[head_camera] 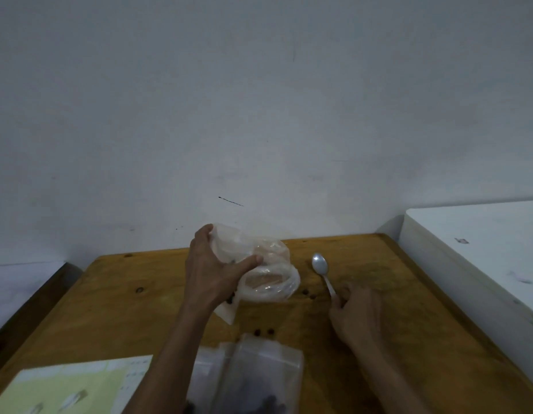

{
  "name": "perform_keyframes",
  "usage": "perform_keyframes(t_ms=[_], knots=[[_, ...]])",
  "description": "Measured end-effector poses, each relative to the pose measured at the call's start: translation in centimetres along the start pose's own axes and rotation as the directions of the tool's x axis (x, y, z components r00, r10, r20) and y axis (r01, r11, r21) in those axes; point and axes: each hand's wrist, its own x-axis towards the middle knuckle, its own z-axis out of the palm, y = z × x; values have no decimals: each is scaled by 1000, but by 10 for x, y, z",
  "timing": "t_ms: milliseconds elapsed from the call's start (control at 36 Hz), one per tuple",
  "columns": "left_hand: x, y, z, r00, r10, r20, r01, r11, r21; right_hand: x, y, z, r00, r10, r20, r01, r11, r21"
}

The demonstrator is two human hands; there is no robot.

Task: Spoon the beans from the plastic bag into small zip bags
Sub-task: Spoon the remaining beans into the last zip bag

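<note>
Printed sheet [80,386]: pale green and white, at the near left corner of the wooden desk [134,318].

Left hand [211,264]: raised over the desk's middle, fingers [204,234] and thumb curled round a crumpled clear plastic bag [268,273], which bulges out to the right of the hand. A small zip bag [226,309] hangs below the palm, a few dark beans visible inside it; whether the same hand pinches it cannot be told.

Zip bags [259,372]: a clear stack lying flat at the near edge, between the two forearms, dark contents blurred.

Loose beans [263,332]: several, scattered on the desk just beyond the stack.

Spoon [322,268]: metal, lying on the desk right of the plastic bag, bowl pointing away.

Right hand [355,309]: fingertips pinch the near end of the spoon's handle.

White surface [480,243]: beside the desk, far right.
</note>
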Motion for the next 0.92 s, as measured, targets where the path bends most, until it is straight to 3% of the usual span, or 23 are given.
perform_keyframes(t_ms=[167,250,389,583,778,917], knots=[[-18,6,-33,994,60,-89,-69,993,-96,-31,-34,-15,979,-190,-72,200,964,177],[-27,14,-46,988,101,-114,-116,984,-136,-48,-58,-19,935,-354,18,334,895,296],[-43,20,-55,994,86,-72,-99,975,-201,-71,-90,-15,863,-483,148,391,824,410],[-61,20,-61,1000,13,-19,-19,947,-319,-80,-104,-7,841,-534,86,455,783,424],[-66,23,-58,994,-103,-23,90,943,-321,-92,-103,-16,793,-574,207,374,725,578],[-70,24,-56,990,-132,39,136,904,-405,-85,-101,-13,849,-518,106,380,738,558]])
